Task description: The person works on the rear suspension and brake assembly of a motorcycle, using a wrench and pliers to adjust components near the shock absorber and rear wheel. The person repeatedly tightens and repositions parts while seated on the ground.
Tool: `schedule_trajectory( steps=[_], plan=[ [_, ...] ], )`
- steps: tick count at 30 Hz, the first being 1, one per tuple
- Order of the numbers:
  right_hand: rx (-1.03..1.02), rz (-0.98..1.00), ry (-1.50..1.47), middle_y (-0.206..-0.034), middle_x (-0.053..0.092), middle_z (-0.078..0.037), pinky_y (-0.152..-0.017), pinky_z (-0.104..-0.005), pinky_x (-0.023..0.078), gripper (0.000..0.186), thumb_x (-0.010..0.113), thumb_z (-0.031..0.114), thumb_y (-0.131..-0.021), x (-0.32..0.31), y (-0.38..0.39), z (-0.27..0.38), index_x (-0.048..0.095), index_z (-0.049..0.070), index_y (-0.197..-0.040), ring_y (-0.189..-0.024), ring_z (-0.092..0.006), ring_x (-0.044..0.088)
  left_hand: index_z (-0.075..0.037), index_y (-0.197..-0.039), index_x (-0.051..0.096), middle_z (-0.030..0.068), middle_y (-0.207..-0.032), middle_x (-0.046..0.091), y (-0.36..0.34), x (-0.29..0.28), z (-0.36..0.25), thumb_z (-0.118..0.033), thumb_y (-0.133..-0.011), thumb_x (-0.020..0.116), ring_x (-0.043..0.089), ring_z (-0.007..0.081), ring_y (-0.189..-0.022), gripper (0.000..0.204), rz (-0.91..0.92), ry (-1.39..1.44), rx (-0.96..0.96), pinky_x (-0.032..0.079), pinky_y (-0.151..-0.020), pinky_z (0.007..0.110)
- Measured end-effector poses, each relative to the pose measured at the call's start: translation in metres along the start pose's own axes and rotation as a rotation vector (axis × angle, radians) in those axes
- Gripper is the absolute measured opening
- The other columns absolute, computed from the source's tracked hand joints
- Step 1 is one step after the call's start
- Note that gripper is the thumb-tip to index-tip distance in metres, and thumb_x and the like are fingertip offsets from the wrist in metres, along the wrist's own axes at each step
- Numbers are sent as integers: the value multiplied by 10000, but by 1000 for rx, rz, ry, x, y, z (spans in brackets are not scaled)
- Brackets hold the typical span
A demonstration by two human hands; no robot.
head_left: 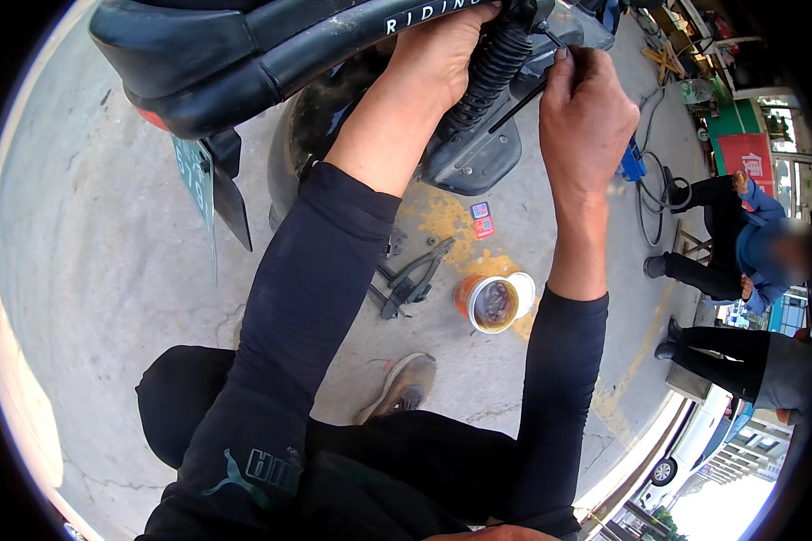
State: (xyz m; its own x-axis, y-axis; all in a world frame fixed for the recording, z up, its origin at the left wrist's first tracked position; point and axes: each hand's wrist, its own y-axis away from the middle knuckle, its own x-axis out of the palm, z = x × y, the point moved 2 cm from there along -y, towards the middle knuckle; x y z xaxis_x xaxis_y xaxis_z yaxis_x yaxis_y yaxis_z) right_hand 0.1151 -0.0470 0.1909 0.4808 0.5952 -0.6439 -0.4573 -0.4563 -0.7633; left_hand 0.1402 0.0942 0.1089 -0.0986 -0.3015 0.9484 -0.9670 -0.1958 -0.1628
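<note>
The black padded seat of a scooter crosses the top of the head view. My left hand reaches up against the seat's underside, beside a black coil-spring shock absorber. Its fingertips are hidden there. To the right of the shock, my right hand is closed, thumb against bent fingers, on a thin dark rod-like tool; its exact kind is unclear. Below both hands hangs a dark plastic cover with bolts, close to the rear wheel.
On the concrete lie pliers, other dark tools and a small red-blue card. An open orange-white tub with dark contents stands near my shoe. A blue tool with a hose lies right. Two people are farther right.
</note>
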Motion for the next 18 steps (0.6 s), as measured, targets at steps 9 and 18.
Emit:
schedule_trajectory(
  steps=[9, 18],
  plan=[
    [161, 123, -343, -766, 747, -115, -628, -317, 543, 170, 665, 152, -958, 2, -10, -19, 724, -5, -986, -661, -212, 727, -42, -1147, 662, 77, -1007, 710, -5, -9, 0, -190, -1084, 492, 682, 201, -899, 234, 32, -53, -50, 587, -810, 368],
    [459, 295, -780, -753, 718, -68, -560, -277, 524, 188, 638, 124, -992, 5, -16, -22, 685, -54, -1034, -577, -105, 607, -17, -1087, 666, 115, -933, 716, -6, -9, 2, -204, -1087, 472, 697, 236, -815, 269, 26, -46, -73, 608, -742, 374]
  ],
)
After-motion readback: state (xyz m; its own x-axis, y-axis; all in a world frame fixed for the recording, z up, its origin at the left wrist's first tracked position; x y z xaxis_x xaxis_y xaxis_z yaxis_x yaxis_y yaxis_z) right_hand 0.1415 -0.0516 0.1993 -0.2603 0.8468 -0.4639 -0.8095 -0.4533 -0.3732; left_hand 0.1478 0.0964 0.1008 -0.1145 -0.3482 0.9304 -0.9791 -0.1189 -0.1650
